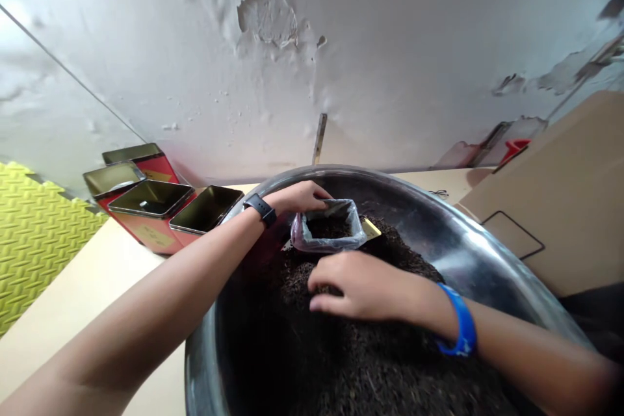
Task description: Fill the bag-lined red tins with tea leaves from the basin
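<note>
A large metal basin [201,351] holds a heap of dark, dry loose leaves [370,370] that look like tea. A container lined with a clear plastic bag [329,246] stands in the basin at its far side, partly filled with the same leaves. My left hand [305,196], below a black watch, grips this container at its left and back edge; some fingers are hidden. Just in front of it, my right hand [361,285] is low over the leaves, fingers curved and thumb apart. Its palm is hidden from view.
Several red tins [151,234] with dark openings stand left of the basin on a pale table [82,318]. A cardboard box [560,208] is at the right. Behind the basin rises a white wall [390,58] with peeling paint. Yellow foam matting [39,240] lies far left.
</note>
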The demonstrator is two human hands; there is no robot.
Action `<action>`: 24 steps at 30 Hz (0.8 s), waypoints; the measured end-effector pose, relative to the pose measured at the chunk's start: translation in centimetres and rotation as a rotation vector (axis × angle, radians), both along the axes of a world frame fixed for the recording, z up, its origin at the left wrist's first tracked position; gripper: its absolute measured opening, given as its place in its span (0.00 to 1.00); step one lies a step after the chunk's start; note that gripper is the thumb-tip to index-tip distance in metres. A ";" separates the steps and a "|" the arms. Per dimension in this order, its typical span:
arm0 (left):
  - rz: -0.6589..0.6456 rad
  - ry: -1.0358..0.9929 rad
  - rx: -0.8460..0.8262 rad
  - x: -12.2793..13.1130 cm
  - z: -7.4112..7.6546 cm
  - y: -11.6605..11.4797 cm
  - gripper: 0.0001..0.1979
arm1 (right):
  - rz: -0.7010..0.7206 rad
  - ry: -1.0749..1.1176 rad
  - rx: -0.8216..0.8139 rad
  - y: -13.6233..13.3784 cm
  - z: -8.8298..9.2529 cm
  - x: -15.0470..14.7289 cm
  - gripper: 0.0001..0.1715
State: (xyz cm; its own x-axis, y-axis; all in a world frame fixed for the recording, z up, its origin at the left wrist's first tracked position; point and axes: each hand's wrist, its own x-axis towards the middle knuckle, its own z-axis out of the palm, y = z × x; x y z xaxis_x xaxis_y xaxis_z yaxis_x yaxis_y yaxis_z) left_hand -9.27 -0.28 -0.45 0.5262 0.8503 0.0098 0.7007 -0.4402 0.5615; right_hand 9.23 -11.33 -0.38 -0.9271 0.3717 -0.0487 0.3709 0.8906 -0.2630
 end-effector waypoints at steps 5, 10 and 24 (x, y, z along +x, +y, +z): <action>-0.020 0.002 0.062 -0.1 -0.3 0.6 0.19 | 0.144 -0.224 -0.050 -1.3 -4.5 -0.5 0.48; -0.010 0.027 0.011 0.0 -0.2 0.5 0.19 | 0.365 -0.657 -0.233 -2.8 -4.7 -1.3 0.41; -0.150 0.010 0.022 1.2 1.3 -1.6 0.17 | -0.114 -0.072 0.159 2.3 2.4 0.2 0.18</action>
